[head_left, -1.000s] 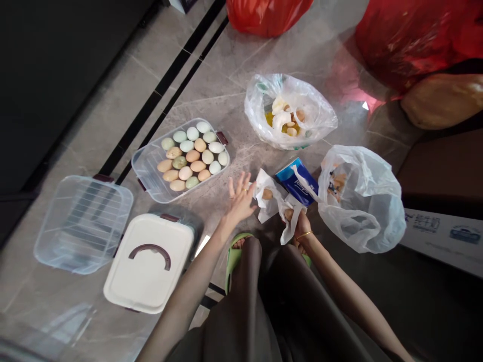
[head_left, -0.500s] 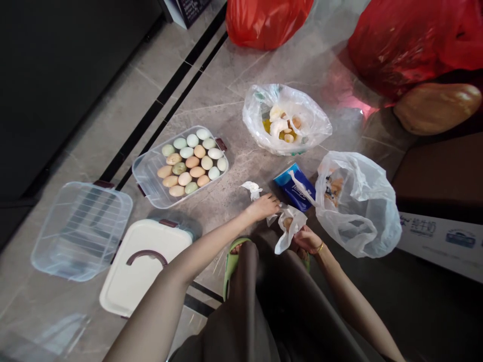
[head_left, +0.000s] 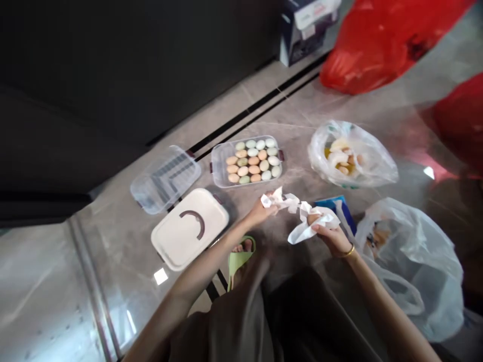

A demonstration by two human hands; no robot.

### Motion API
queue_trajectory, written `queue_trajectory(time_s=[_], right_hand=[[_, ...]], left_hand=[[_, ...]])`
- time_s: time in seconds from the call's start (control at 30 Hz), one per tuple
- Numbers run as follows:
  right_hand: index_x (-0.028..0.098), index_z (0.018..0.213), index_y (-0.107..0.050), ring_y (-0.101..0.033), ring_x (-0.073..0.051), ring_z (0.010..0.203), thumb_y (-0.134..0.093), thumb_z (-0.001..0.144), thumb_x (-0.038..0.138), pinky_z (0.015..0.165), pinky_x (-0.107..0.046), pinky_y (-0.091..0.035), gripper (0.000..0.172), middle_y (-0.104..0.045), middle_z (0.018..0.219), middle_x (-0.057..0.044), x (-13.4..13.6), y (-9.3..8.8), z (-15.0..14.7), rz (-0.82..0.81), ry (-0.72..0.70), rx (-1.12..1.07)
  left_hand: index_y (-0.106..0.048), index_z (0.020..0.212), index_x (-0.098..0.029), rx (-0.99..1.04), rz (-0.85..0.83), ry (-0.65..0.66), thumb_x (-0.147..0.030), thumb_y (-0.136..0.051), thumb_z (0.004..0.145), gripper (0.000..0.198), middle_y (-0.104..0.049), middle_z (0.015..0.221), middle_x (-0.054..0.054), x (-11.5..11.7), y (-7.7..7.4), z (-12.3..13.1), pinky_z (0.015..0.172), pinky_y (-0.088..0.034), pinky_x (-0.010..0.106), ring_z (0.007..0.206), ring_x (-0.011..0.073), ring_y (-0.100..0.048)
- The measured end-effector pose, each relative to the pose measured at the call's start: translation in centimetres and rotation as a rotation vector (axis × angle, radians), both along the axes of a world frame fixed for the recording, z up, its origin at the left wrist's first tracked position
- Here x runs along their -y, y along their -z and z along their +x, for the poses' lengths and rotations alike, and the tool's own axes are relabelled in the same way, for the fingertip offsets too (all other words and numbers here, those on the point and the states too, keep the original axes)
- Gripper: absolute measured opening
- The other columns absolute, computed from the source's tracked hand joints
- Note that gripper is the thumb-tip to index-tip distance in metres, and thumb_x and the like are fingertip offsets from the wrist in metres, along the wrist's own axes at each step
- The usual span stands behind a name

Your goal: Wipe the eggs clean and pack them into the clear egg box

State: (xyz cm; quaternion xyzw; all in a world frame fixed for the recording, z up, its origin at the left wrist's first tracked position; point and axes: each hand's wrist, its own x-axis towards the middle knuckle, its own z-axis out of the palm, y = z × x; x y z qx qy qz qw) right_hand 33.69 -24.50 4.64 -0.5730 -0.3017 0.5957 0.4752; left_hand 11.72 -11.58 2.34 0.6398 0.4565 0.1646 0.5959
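Observation:
My right hand [head_left: 334,239] is closed around a brown egg [head_left: 313,218], which is partly wrapped in a white tissue [head_left: 300,234] that hangs loose below it. My left hand [head_left: 262,210] pinches a crumpled tissue [head_left: 290,202] whose end stretches toward the wrapped egg. In front of the hands stands a clear plastic box [head_left: 221,161] with rows of brown, cream and pale green eggs [head_left: 253,161]. Just beyond my right hand lies a blue tissue pack [head_left: 345,213], partly hidden by the hand and the tissue.
Left of the eggs are another clear box [head_left: 166,181] and a cream lid with a handle [head_left: 188,226]. A plastic bag [head_left: 385,166] holds broken shells and yolk; a white bag [head_left: 433,261] lies at right. Red bags [head_left: 362,55] and a carton [head_left: 307,32] stand farther back.
The view has swung left, so everything sits farther right. My left hand has moved away from the wrapped egg and now has crumpled tissue in its fingers. My right hand still holds the egg.

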Motion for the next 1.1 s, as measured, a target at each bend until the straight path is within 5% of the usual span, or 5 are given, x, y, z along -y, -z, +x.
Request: queue_trajectory(time_s=[0.2, 0.4, 0.57, 0.77, 1.1], right_hand=[[0.018, 0.101, -0.067, -0.063, -0.018, 0.079, -0.083, 0.061, 0.041, 0.072, -0.031, -0.052, 0.049, -0.069, 0.094, -0.005, -16.4, -3.2, -5.3, 0.025, -0.248, 0.161], [0.019, 0.109, -0.065, -0.066, -0.02, 0.093, -0.078, 0.067, 0.034, 0.086, -0.036, -0.052, 0.047, -0.071, 0.101, -0.004, -28.4, -1.0, -10.8, 0.106, -0.336, 0.634], [0.017, 0.118, -0.063, -0.063, -0.023, 0.102, -0.07, 0.074, 0.021, 0.093, -0.036, -0.049, 0.044, -0.068, 0.113, -0.011, -33.1, 1.3, -15.1, 0.138, -0.423, 0.879], [0.02, 0.122, -0.063, -0.058, -0.02, 0.11, -0.057, 0.081, 0.01, 0.099, -0.033, -0.043, 0.042, -0.063, 0.122, -0.009, -36.4, 4.1, -19.3, 0.253, -0.674, 1.154], [0.023, 0.118, -0.066, -0.046, -0.026, 0.107, -0.051, 0.084, 0.014, 0.092, -0.036, -0.04, 0.038, -0.054, 0.117, -0.011, -37.2, 6.5, -21.3, 0.329, -0.81, 1.352]], left_hand=[[-0.064, 0.092, -0.015, -0.264, 0.218, -0.409, -0.018, -0.054, 0.077, 0.018, -0.07, 0.088, 0.003, -12.7, 0.5, -9.7, 0.073, -0.05, 0.028, 0.081, 0.0176, -0.064], [-0.063, 0.08, -0.015, -0.513, 0.395, -0.475, -0.018, -0.053, 0.082, 0.012, -0.067, 0.086, 0.01, -22.3, 3.5, -12.5, 0.089, -0.046, 0.037, 0.095, 0.0257, -0.063], [-0.06, 0.105, -0.012, -0.644, 0.518, -0.367, -0.016, -0.048, 0.087, 0.022, -0.06, 0.113, 0.019, -22.4, 5.9, -12.1, 0.094, -0.044, 0.043, 0.109, 0.0291, -0.054], [-0.062, 0.097, -0.014, -0.669, 0.641, -0.209, -0.01, -0.047, 0.088, 0.019, -0.059, 0.112, 0.014, -23.2, 6.1, -12.9, 0.091, -0.047, 0.037, 0.11, 0.0258, -0.054], [-0.045, 0.136, -0.011, -0.524, 0.607, -0.356, -0.029, -0.063, 0.082, 0.06, -0.059, 0.124, 0.016, -21.5, 6.9, -15.4, 0.099, -0.044, 0.041, 0.115, 0.0273, -0.054]])
